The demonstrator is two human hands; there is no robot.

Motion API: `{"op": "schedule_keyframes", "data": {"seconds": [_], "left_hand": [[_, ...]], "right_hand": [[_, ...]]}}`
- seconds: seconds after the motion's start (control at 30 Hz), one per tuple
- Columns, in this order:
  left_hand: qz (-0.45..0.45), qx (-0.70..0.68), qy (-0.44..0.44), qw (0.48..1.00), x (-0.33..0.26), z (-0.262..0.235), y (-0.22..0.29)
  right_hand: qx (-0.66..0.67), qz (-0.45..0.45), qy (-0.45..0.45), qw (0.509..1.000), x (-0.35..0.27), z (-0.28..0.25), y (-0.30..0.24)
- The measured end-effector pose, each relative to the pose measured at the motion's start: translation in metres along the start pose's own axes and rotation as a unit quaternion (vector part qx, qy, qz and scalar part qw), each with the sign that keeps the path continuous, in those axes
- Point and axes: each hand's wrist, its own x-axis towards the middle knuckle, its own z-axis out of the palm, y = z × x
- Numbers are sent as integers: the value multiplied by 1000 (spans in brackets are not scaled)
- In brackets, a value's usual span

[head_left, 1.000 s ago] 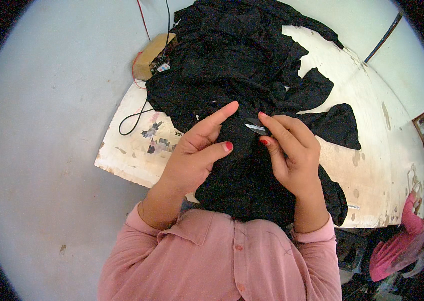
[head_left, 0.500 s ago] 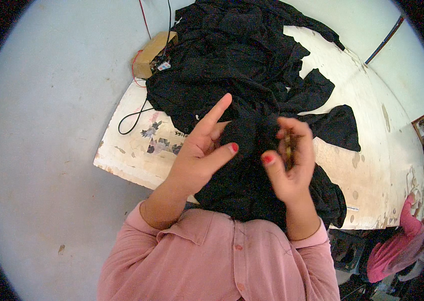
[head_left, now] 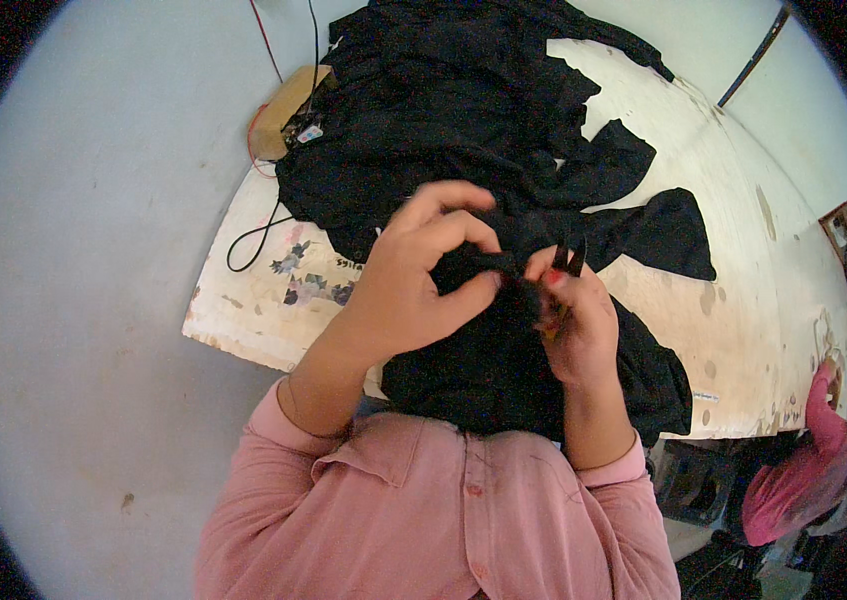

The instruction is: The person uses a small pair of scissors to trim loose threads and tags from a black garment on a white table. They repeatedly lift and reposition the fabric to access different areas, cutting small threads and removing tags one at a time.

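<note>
Black cloth (head_left: 433, 130) is spread across a pale table (head_left: 248, 318), a fold of it pinched in the left hand (head_left: 398, 285), while small snips (head_left: 576, 262) are gripped, blades pointing away, in the right hand (head_left: 588, 325).

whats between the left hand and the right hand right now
In the head view, black cloth spans the short gap between the left hand and the right hand.

Stained pale table (head_left: 733, 350); black cloth (head_left: 433, 120) heaped on it
</note>
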Motion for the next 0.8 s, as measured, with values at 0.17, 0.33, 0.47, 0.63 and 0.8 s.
{"op": "schedule_keyframes", "data": {"seconds": [0.17,0.33,0.47,0.63,0.8], "left_hand": [[-138,-137,-9,981,-1,14,1],[-150,-203,-82,964,3,6,-4],[-248,-348,-138,894,4,2,0],[-361,-460,-90,806,0,3,6],[-361,-519,-77,771,-1,11,3]], "right_hand": [[-297,-277,86,910,1,17,12],[-140,-78,102,982,-12,13,-11],[-65,-59,81,993,-16,11,-13],[-30,-41,78,996,-12,1,-6],[-418,-332,196,823,8,0,-2]]}}
